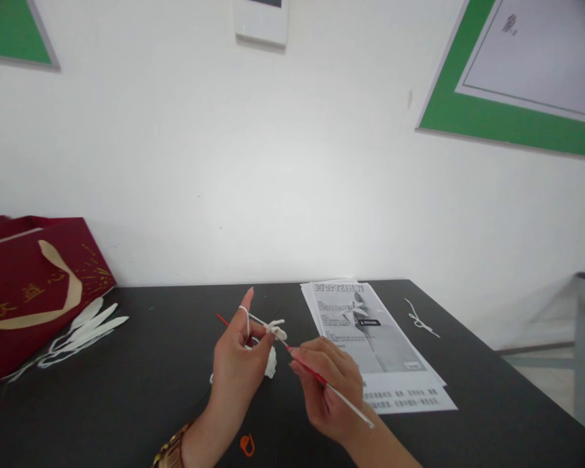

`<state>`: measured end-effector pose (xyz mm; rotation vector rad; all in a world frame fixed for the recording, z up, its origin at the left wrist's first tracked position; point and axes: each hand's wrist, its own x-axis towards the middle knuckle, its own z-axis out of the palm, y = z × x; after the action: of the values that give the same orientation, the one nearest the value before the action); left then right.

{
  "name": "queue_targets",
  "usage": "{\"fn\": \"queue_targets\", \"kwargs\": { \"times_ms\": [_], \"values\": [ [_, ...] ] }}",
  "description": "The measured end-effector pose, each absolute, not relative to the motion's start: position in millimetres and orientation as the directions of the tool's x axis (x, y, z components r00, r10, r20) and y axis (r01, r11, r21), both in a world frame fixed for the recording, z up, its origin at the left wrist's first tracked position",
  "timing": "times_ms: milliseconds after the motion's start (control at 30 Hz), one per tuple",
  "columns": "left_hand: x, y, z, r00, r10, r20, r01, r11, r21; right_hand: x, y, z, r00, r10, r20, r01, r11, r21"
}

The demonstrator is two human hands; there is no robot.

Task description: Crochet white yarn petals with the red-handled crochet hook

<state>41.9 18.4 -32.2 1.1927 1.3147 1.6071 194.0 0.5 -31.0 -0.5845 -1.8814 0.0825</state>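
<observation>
Over the dark table, my left hand point(241, 361) pinches a small piece of white crochet work point(277, 329) between thumb and finger. White yarn point(244, 311) loops around its raised index finger. My right hand point(329, 383) is closed around the red grip of a crochet hook point(348, 404), and the hook's front end meets the white piece. Behind my left hand, partly hidden, lies a ball of white yarn point(272, 364). A thin red stick-like thing point(221, 319) shows beyond the left fingers. Below the hands rests an orange stitch marker point(247, 445).
Printed sheets point(394, 364) lie right of my hands. Farther right is a knotted white yarn scrap point(418, 320). Several white petal-shaped pieces point(90, 328) lie at the left beside a dark red bag point(29, 292). The table point(175, 338) meets a white wall point(253, 195).
</observation>
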Motion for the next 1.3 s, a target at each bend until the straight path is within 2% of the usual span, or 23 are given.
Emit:
{"fn": "queue_targets", "kwargs": {
  "times_ms": [100,167,233,300,400,500,667,867,933,1067,1133,1200,1300],
  "values": [
    [43.5,17.9,-31.9,-0.311,0.934,0.174,-0.065,-0.204,0.977,191.2,2.8,-32.4,-0.052,0.646,0.761,0.335,0.729,-0.596],
    [44.9,17.3,-31.2,-0.305,0.941,0.143,-0.138,-0.192,0.972,189.5,4.7,-33.6,0.028,0.722,0.692,0.308,0.652,-0.693],
    [45.8,17.2,-30.9,-0.302,0.945,0.129,-0.172,-0.187,0.967,188.6,5.6,-34.9,-0.032,0.683,0.73,0.327,0.697,-0.638],
    [45.9,17.9,-31.1,-0.308,0.943,0.13,-0.17,-0.189,0.967,188.5,5.2,-36.4,-0.186,0.558,0.809,0.371,0.802,-0.468],
    [44.9,20.0,-32.5,-0.316,0.941,0.123,-0.164,-0.182,0.97,189.1,3.3,-39.2,-0.397,0.392,0.83,0.418,0.882,-0.216],
    [43.3,22.0,-34.4,-0.313,0.943,0.115,-0.148,-0.168,0.975,189.3,2.0,-42.0,-0.47,0.341,0.814,0.442,0.889,-0.118],
    [42.2,23.1,-35.7,-0.325,0.936,0.138,-0.101,-0.18,0.979,188.1,2.4,-42.7,-0.376,0.397,0.837,0.446,0.869,-0.212],
    [43.3,23.0,-35.2,-0.37,0.913,0.172,-0.131,-0.234,0.963,185.7,2.4,-39.0,-0.169,0.547,0.82,0.409,0.796,-0.447],
    [43.1,22.4,-35.0,-0.376,0.91,0.176,-0.123,-0.237,0.964,185.4,2.3,-39.1,-0.179,0.527,0.831,0.403,0.809,-0.427],
    [42.6,19.9,-34.4,-0.383,0.891,0.245,-0.054,-0.286,0.957,186.1,1.7,-40.8,-0.324,0.394,0.86,0.39,0.884,-0.258],
    [42.9,18.8,-34.2,-0.383,0.882,0.276,-0.023,-0.308,0.951,186.4,1.5,-41.1,-0.327,0.397,0.858,0.395,0.882,-0.258],
    [43.4,18.5,-34.3,-0.382,0.878,0.288,-0.011,-0.316,0.949,186.0,1.5,-40.8,-0.24,0.474,0.847,0.405,0.842,-0.356],
    [43.8,18.6,-35.0,-0.387,0.869,0.309,0.001,-0.334,0.942,184.2,2.5,-39.9,-0.015,0.649,0.761,0.357,0.714,-0.602]
  ]
}}
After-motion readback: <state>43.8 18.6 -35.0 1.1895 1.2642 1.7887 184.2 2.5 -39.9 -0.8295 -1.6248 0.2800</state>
